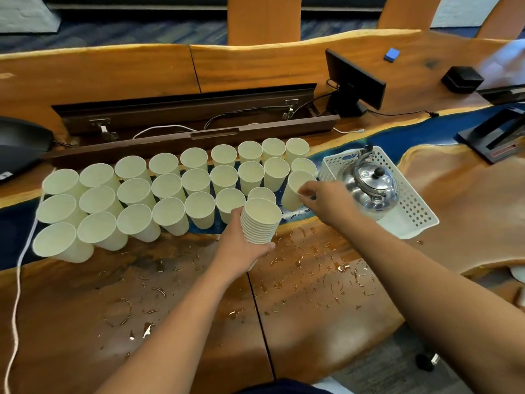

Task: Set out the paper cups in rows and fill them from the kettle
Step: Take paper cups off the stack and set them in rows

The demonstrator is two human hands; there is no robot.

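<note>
Gripping the cup stack (260, 223), left hand (241, 245); right hand (326, 203) pinches 1 cup (295, 191).

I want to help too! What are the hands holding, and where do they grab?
The left hand grips the stack of cups around its lower side. The right hand pinches a single cup by its rim.

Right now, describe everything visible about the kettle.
The kettle is a squat, rounded pot of shiny polished metal that mirrors its surroundings. Its domed lid carries a dark round knob, and a metal bail handle with a dark grip arches up behind it. It stands upright inside a white perforated plastic basket on the wooden table, just right of the cup rows. Neither hand touches it; the right hand is close beside it, pinching a cup.
</note>
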